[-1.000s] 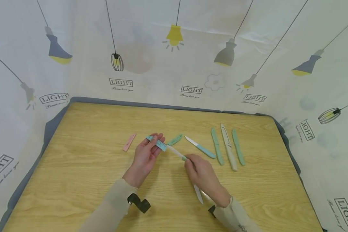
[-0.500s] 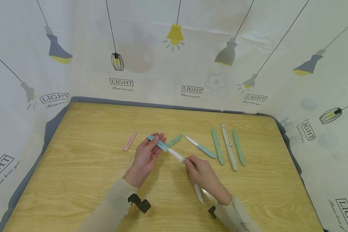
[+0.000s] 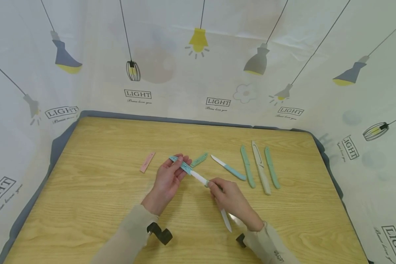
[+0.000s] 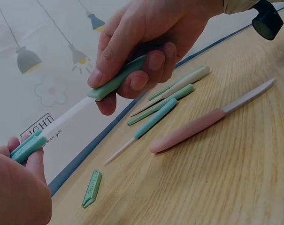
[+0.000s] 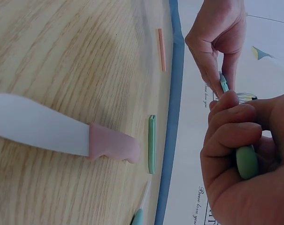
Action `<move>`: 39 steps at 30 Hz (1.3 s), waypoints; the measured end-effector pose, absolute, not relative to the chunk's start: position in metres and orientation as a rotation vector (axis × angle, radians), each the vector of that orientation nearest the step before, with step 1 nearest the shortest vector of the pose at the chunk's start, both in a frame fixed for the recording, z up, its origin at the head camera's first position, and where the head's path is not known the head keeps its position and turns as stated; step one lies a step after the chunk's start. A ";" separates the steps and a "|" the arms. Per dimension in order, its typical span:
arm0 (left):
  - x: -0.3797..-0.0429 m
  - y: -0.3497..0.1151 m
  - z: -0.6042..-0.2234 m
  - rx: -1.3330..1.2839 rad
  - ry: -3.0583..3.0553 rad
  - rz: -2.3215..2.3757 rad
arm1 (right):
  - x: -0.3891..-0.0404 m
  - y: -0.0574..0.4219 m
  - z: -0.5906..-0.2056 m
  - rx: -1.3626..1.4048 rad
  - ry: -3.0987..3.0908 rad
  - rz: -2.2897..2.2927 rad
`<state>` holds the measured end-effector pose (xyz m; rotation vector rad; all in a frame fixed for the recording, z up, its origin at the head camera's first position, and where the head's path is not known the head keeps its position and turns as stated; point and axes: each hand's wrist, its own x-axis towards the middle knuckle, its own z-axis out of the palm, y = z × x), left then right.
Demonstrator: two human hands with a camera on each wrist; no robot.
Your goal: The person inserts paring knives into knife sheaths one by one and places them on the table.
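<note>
Green-handled knife [image 3: 199,178]: we see the right hand [image 3: 229,194] gripping it over the table [image 3: 69,183], blade [image 4: 69,112] meeting the blue sheath [image 3: 186,167] that the left hand [image 3: 167,179] pinches; how deep, we can't tell. Pushing off-angle could, we judge, slip the edge past its mouth toward that hand.

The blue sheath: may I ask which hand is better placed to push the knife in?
Likely the right hand: it grips the green handle, while the left hand pinches the blue sheath.

in the head view, the right hand [image 3: 232,197] covers much of the pink-handled knife [image 3: 226,221].
</note>
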<state>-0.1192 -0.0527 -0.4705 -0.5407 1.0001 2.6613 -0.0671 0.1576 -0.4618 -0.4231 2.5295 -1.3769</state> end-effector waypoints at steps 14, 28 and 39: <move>-0.117 -0.046 -0.476 -0.444 1.128 2.604 | -0.069 0.148 -0.458 -0.352 2.509 -1.406; -0.114 -0.038 -0.476 -0.402 1.110 2.582 | -0.069 0.137 -0.452 -0.363 2.563 -1.442; -0.111 -0.035 -0.476 -0.426 1.112 2.587 | -0.073 0.137 -0.459 -0.355 2.545 -1.441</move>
